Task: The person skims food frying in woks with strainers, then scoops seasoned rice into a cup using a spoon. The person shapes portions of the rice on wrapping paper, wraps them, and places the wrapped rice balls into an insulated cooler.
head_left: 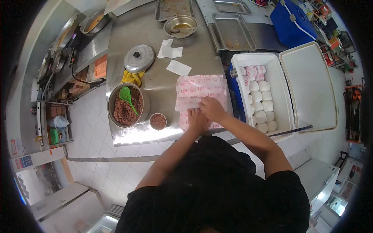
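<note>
A stack of pink-printed wrapping paper (200,83) marked "RICE" lies at the table's front right edge. Across it, one sheet is folded into a flat band (186,104). My left hand (197,119) rests on the paper just below this band, its fingers stretched forward. Close beside it, my right hand (212,109) is closed at the band's right end, fingers curled on the paper. Anything under the fold is hidden.
Left of the paper stand a pot (144,110) of reddish-brown rice with a green spoon (125,94) and a small filled cup (158,121). A lid (139,59), yellow cloth (132,78) and metal bowl (180,26) lie farther back. An opened cooler (285,112) holds white and pink-wrapped bundles.
</note>
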A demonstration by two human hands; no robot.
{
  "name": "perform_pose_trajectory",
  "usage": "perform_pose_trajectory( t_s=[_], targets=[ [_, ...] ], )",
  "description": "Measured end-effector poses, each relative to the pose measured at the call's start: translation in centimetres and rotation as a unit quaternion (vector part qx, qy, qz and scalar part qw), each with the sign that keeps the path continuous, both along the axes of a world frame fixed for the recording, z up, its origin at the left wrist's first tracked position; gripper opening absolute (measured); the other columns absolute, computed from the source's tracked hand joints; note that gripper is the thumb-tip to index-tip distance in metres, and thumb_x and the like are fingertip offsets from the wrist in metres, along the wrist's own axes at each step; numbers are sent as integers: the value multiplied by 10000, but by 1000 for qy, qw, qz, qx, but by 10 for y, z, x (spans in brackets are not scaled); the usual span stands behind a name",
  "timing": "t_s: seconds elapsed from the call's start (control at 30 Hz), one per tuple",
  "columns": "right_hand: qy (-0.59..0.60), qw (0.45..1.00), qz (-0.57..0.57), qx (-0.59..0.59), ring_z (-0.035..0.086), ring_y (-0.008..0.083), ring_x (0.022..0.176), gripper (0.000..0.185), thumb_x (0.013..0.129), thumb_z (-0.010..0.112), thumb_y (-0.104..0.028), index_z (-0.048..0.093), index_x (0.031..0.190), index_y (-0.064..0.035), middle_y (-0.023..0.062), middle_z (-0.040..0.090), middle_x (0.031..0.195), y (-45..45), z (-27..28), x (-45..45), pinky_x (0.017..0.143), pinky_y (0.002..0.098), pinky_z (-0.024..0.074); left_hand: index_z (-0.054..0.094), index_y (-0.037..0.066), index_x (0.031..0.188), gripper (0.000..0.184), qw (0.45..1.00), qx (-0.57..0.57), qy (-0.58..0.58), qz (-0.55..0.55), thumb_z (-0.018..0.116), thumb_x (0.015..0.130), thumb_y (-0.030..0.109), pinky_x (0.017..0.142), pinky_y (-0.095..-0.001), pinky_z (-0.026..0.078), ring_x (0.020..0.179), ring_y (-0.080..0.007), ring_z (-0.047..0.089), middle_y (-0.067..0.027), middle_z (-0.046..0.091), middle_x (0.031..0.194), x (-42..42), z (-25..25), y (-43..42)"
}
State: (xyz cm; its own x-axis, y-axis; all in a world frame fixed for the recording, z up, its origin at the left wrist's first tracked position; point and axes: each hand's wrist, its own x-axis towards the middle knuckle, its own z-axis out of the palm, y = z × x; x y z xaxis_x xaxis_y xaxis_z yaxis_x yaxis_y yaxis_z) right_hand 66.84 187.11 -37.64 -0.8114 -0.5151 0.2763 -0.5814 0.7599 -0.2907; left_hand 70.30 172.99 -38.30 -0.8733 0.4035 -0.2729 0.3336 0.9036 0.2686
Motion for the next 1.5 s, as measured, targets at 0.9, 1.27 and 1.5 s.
perform_pose_trajectory(
  t_s=[0.9, 1.27, 1.5],
  targets=[
    [-219, 930, -294, -8, 669, 419, 921, 171, 909, 598, -128, 698, 947, 6, 203, 670, 991, 5, -21, -2, 826, 495, 557, 667, 20, 1194, 324, 979, 99, 147, -105, 643, 877, 82, 745, -511, 556, 853, -425, 668, -227, 643, 979, -103, -27, -62],
    [-290, 750, -381, -456, 671, 264, 946, 379, 809, 826, -249, 700, 1041, 23, 181, 704, 994, -8, 8, 1, 848, 398, 523, 661, 67, 1077, 178, 666, 628, -232, 329, 638, 974, 210, 779, -353, 534, 939, -214, 664, -86, 679, 1046, -53, -28, -6],
    [-354, 757, -191, -515, 569, 94, 784, 309, 768, 896, -165, 703, 967, -29, -6, 643, 851, 38, 31, 16, 707, 288, 470, 581, 134, 1015, 356, 467, 697, -439, 323, 495, 1062, 476, 854, -367, 529, 919, -176, 624, -20, 632, 954, -59, 42, 18]
  ],
)
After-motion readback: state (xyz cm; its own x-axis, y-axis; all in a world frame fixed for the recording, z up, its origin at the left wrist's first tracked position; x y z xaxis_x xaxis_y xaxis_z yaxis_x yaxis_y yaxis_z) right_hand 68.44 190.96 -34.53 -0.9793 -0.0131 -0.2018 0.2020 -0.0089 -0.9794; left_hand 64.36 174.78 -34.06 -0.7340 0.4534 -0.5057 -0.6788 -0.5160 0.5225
